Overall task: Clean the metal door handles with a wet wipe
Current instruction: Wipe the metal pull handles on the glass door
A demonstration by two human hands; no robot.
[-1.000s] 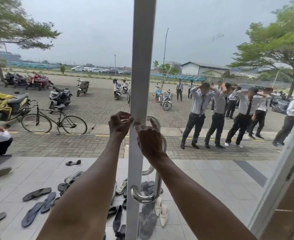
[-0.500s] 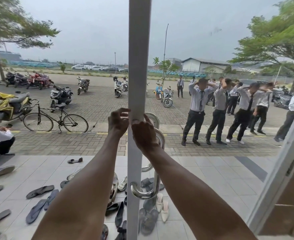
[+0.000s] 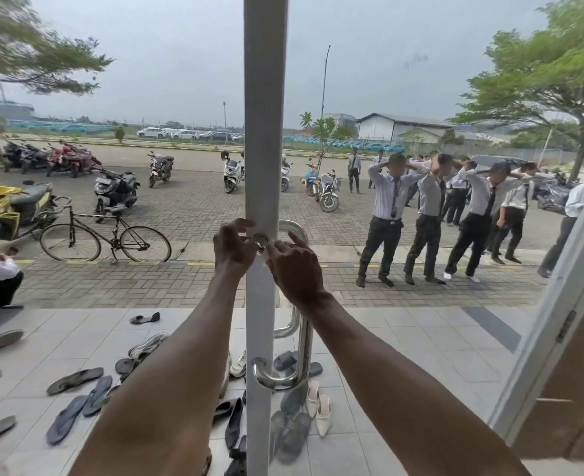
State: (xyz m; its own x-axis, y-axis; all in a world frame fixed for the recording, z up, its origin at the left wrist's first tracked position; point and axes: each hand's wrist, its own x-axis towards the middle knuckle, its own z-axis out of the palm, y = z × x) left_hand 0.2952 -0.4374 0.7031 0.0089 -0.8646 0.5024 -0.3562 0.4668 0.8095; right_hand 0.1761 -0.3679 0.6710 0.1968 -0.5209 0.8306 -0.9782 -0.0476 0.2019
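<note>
A polished metal door handle (image 3: 303,341) runs down the white door frame (image 3: 265,115), with its lower bend near the floor line. Its round top mount (image 3: 260,239) shows between my two hands. My left hand (image 3: 231,249) curls its fingertips around that mount from the left. Just right of the mount, my right hand (image 3: 294,267) presses a small pale scrap, apparently the wet wipe (image 3: 266,253), against the frame. Most of the wipe is hidden by my fingers. A second handle's curve (image 3: 292,227) shows behind the glass.
Glass panes flank the frame. Outside, several sandals and shoes (image 3: 77,379) lie on the tiled porch, a bicycle (image 3: 105,237) and motorbikes stand on the paving, and several people (image 3: 431,214) stand at the right. An open door leaf edge (image 3: 558,321) is at the right.
My hands have shifted slightly apart at the top of the handle, uncovering the round mount between them. My right hand has slid a little lower on the frame.
</note>
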